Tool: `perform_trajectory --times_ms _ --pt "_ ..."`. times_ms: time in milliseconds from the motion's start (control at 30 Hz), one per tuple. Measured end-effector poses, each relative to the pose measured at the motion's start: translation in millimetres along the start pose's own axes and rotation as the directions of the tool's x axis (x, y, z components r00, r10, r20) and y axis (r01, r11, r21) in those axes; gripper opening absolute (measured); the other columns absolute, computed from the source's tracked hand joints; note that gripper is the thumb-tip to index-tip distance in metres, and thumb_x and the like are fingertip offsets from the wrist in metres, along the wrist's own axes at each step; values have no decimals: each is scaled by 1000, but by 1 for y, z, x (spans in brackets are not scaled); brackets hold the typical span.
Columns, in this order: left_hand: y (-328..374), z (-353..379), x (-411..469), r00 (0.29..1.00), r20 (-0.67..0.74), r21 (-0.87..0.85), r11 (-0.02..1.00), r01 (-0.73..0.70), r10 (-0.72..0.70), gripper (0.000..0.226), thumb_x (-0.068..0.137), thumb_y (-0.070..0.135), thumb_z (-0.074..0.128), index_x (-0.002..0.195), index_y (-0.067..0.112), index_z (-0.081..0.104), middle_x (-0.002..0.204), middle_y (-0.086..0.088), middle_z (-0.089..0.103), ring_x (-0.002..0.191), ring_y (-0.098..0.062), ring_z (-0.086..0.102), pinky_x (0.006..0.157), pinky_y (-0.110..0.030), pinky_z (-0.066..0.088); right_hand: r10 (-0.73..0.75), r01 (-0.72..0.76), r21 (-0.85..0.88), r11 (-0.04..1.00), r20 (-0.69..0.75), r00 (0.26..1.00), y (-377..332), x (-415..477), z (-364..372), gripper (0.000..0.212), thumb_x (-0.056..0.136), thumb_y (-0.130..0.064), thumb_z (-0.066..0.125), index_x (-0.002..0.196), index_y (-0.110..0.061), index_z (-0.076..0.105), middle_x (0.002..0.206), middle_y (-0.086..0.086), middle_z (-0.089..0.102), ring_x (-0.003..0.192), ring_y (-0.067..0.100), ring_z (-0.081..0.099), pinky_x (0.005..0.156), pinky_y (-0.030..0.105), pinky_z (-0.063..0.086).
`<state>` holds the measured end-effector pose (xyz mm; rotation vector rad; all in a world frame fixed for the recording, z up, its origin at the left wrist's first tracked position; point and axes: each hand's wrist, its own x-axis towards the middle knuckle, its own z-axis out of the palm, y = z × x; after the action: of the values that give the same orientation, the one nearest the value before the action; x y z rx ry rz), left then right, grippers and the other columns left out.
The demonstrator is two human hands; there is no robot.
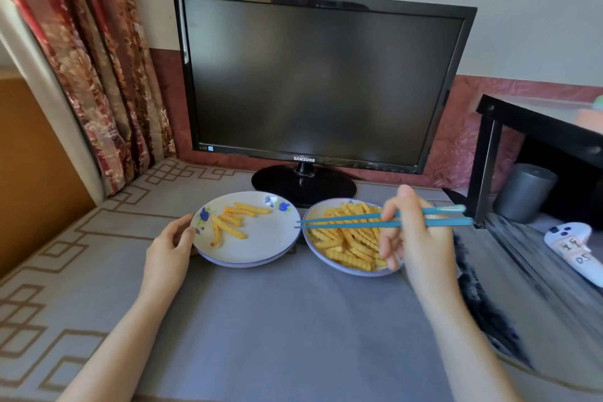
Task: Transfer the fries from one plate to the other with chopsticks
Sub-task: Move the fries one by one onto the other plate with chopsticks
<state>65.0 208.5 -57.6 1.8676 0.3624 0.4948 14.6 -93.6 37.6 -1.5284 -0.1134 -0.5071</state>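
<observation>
The right hand is clasping two blue plastic chopsticks in its grip, empty tips hovering between the plates. The left hand is pinching the white flowered left plate, bearing few yellow crinkle-cut fries; most are lying in the blue-rimmed right plate.

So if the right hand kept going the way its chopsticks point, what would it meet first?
Likely the rim of the left plate, then its fries; height of the chopsticks is unclear.
</observation>
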Motion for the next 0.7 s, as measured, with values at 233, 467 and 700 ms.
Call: perform_trajectory --times_ms 233,467,700 --pt "3 1 -1 1000 -2 10 1000 -5 5 30 98 16 46 124 15 60 110 1 64 89 -23 65 86 -34 45 -21 14 -89 996 -80 997 -7 -4 -48 42 101 -23 37 67 -3 48 37 15 42 26 16 31 31 14 22" --pt "5 1 -3 1000 0 14 1000 -7 7 31 98 16 46 125 14 60 110 -1 65 87 -23 65 85 -33 46 -17 21 -111 994 34 999 3 -1 -38 43 101 -28 39 67 -4 50 42 22 41 27 15 31 31 16 22" --pt "6 1 -4 1000 -6 -6 1000 -13 13 30 98 14 46 125 14 60 104 1 64 78 -12 63 82 -31 44 -49 41 -78 996 -91 995 -2 -7 -28 45 101 -32 39 63 -8 46 40 18 44 29 18 33 33 18 25"
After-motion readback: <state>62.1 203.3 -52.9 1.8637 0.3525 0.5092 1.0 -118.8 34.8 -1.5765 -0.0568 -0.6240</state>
